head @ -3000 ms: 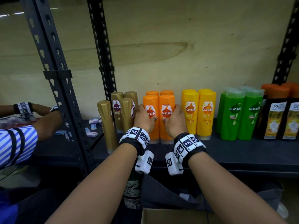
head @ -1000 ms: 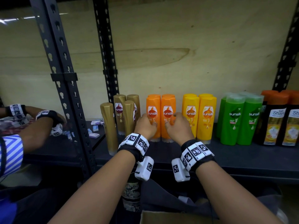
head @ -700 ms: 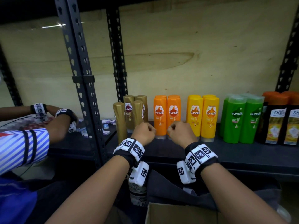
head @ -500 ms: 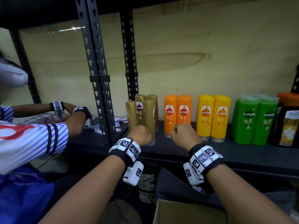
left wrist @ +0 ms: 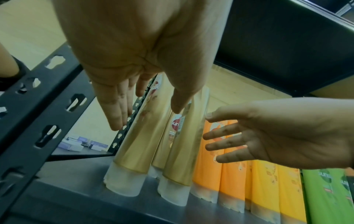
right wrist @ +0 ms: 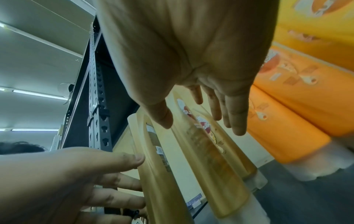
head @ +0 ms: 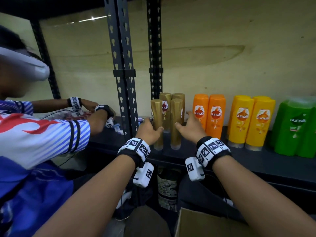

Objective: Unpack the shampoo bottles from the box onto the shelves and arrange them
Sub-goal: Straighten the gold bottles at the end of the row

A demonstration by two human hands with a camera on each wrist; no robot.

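Several gold shampoo bottles stand in a tight group at the left end of the dark shelf. My left hand reaches round the front left gold bottle, fingers straight on its left side and thumb touching its front. My right hand is spread open at the front right gold bottle, thumb to its left and fingers to its right, holding nothing. Orange bottles, yellow bottles and green bottles stand in pairs to the right. The cardboard box shows at the bottom edge.
Black slotted uprights rise just left of the gold bottles. Beyond them another person in a striped sleeve works with both hands on the neighbouring shelf, where small boxes lie. A plywood wall backs the shelf.
Both hands left the orange bottles, drew back as fists, then moved left to the gold bottles and opened. The view swung left.
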